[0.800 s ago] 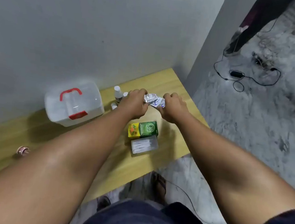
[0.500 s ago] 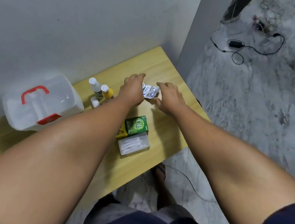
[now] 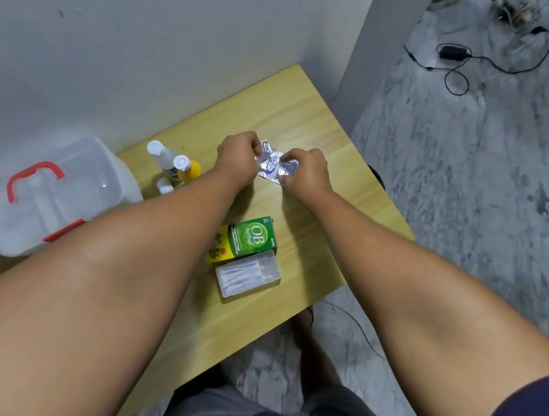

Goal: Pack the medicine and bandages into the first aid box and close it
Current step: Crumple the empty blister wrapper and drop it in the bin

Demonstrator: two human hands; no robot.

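Nearest the person, at the bench (image 3: pixel 311 116) edge, lies a clear plastic case of cotton swabs (image 3: pixel 247 277), touching a green medicine carton (image 3: pixel 245 240) just beyond it — both look light and stiff, easy to take by their long sides. Farther out, both hands work one crinkled foil blister strip (image 3: pixel 276 167): the left hand (image 3: pixel 237 159) pinches its left end, the right hand (image 3: pixel 306 173) its right edge, each grip closed on the foil. It seems thin, bendable and a little slippery, so edges are the place to hold. Left of the hands stand small bottles (image 3: pixel 177 166), probably tippy. Far left sits the closed first aid box (image 3: pixel 45 195), its red latch not yet undone.
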